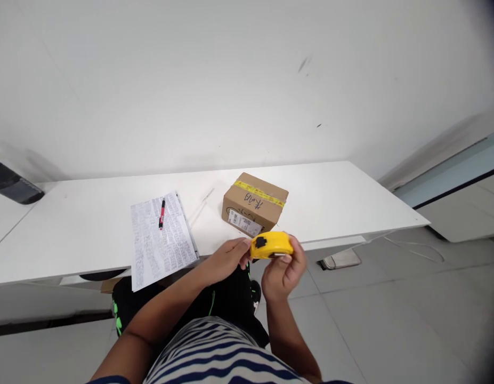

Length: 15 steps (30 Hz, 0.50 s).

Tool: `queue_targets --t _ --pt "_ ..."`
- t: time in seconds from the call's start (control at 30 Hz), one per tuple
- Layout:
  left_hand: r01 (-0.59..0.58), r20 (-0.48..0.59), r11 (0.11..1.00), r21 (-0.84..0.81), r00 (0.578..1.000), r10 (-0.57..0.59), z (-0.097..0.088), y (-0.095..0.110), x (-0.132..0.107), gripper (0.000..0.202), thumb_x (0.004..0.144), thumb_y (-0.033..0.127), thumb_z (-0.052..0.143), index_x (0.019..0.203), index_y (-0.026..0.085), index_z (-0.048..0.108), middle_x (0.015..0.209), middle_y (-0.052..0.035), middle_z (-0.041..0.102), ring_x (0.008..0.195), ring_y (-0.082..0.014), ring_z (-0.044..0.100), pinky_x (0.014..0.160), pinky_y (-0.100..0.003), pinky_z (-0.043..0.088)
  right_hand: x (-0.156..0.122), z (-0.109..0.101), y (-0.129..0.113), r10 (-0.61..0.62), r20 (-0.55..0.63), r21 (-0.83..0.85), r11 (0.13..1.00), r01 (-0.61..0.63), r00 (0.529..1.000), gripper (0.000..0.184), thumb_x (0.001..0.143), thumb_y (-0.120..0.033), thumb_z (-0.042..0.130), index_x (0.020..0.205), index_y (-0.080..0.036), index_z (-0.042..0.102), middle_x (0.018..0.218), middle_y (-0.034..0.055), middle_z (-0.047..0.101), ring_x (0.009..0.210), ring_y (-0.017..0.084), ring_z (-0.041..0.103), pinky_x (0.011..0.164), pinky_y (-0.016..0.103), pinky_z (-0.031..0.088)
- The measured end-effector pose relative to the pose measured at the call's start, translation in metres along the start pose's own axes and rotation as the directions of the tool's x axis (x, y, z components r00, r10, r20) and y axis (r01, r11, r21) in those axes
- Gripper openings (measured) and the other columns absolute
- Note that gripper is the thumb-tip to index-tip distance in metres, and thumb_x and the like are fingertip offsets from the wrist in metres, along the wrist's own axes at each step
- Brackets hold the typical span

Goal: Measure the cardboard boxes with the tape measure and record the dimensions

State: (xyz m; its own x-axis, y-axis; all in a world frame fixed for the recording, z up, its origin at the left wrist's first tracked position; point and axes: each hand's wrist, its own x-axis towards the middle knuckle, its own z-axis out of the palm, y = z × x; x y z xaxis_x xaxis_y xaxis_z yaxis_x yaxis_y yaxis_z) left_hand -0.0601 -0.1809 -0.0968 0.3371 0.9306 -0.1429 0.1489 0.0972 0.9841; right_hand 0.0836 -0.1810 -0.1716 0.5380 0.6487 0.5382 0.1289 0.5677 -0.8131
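Observation:
A yellow tape measure (272,245) with a black button is held up in front of me, just off the white table's (71,229) near edge. My right hand (284,272) is closed around its underside and right end. My left hand (226,258) pinches its left end with the fingertips. Just behind the tape measure a small cardboard box (252,208) sits on the table, sealed with yellow tape, with black writing on top and a white label on its front.
A printed sheet of paper (161,240) lies left of the box and overhangs the table edge, with a red and black pen (162,213) on it. A dark object (10,184) sits at the far left. Grey tiled floor lies to the right.

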Motion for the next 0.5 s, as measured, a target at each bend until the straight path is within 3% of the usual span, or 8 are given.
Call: queue_targets --t 0.07,0.13,0.2,0.27,0.33,0.4,0.47,0.5 --pt "0.005 -0.086 0.976 0.216 0.996 0.014 0.002 -0.009 -0.001 0.053 0.096 0.064 0.036 0.068 0.022 0.051 0.064 0.0 0.055 0.064 -0.0165 0.053 0.066 -0.032 0.043 -0.016 -0.005 0.008 0.298 0.07 0.117 0.945 -0.304 0.952 0.03 0.098 -0.044 0.055 0.126 -0.037 0.063 0.133 0.0062 0.064 0.12 0.025 0.064 0.099 0.046 0.056" --pt "-0.001 -0.261 0.926 0.377 0.96 0.107 -0.008 -0.015 0.005 0.048 0.096 0.061 0.041 0.07 0.023 0.052 0.069 -0.0006 0.058 0.072 -0.0182 0.056 0.071 -0.032 0.044 -0.019 -0.014 0.015 0.562 0.205 0.234 0.767 -0.598 0.801 0.029 0.093 -0.046 0.062 0.12 -0.036 0.066 0.123 0.0044 0.07 0.102 0.021 0.07 0.082 0.037 0.06" --pt "-0.024 -0.437 0.897 0.441 0.867 0.238 -0.024 -0.017 0.021 0.035 0.091 0.057 0.054 0.089 0.023 0.06 0.093 -0.0044 0.067 0.095 -0.0228 0.062 0.086 -0.036 0.048 -0.013 -0.026 0.017 0.683 0.336 0.3 0.576 -0.761 0.649 0.035 0.086 -0.045 0.071 0.119 -0.032 0.067 0.109 0.0045 0.074 0.087 0.018 0.07 0.066 0.03 0.059" --pt "-0.058 -0.547 0.905 0.42 0.78 0.304 -0.042 -0.019 0.044 0.057 0.078 0.053 0.074 0.123 0.022 0.057 0.133 -0.0128 0.06 0.13 -0.0308 0.052 0.105 -0.043 0.043 -0.005 -0.033 0.018 0.704 0.382 0.342 0.494 -0.8 0.598 0.048 0.081 -0.043 0.075 0.126 -0.03 0.064 0.098 0.0039 0.075 0.08 0.017 0.069 0.056 0.025 0.054" --pt "-0.086 -0.483 0.954 0.288 0.847 0.222 -0.055 -0.02 0.067 0.091 0.065 0.05 0.086 0.141 0.021 0.045 0.151 -0.0184 0.049 0.143 -0.0353 0.042 0.111 -0.047 0.041 0.003 -0.031 0.019 0.701 0.351 0.376 0.501 -0.779 0.62 0.06 0.08 -0.046 0.075 0.135 -0.03 0.058 0.089 0.0017 0.075 0.073 0.015 0.068 0.052 0.022 0.05" --pt "-0.117 -0.297 0.987 0.113 0.944 0.146 -0.061 -0.018 0.079 0.095 0.067 0.052 0.085 0.145 0.019 0.041 0.149 -0.0202 0.052 0.139 -0.0343 0.05 0.108 -0.046 0.046 0.008 -0.023 0.021 0.716 0.319 0.359 0.515 -0.778 0.621 0.068 0.077 -0.049 0.076 0.139 -0.028 0.055 0.082 -0.0002 0.074 0.065 0.013 0.065 0.049 0.021 0.049" --pt "-0.163 -0.202 0.983 0.08 0.963 0.176 -0.061 -0.012 0.075 0.089 0.074 0.053 0.081 0.146 0.019 0.041 0.145 -0.0192 0.057 0.133 -0.0322 0.056 0.104 -0.044 0.05 0.008 -0.01 0.024 0.737 0.329 0.309 0.507 -0.805 0.59 0.072 0.072 -0.05 0.08 0.136 -0.026 0.058 0.079 -0.0004 0.074 0.059 0.013 0.062 0.047 0.022 0.048" --pt "-0.192 -0.233 0.969 0.156 0.946 0.225 -0.06 -0.007 0.068 0.088 0.075 0.053 0.08 0.147 0.02 0.041 0.146 -0.0185 0.056 0.134 -0.0324 0.055 0.106 -0.045 0.049 0.005 -0.002 0.026 0.74 0.356 0.287 0.494 -0.821 0.57 0.07 0.07 -0.05 0.082 0.131 -0.024 0.061 0.078 0.0 0.074 0.058 0.013 0.062 0.047 0.022 0.048"
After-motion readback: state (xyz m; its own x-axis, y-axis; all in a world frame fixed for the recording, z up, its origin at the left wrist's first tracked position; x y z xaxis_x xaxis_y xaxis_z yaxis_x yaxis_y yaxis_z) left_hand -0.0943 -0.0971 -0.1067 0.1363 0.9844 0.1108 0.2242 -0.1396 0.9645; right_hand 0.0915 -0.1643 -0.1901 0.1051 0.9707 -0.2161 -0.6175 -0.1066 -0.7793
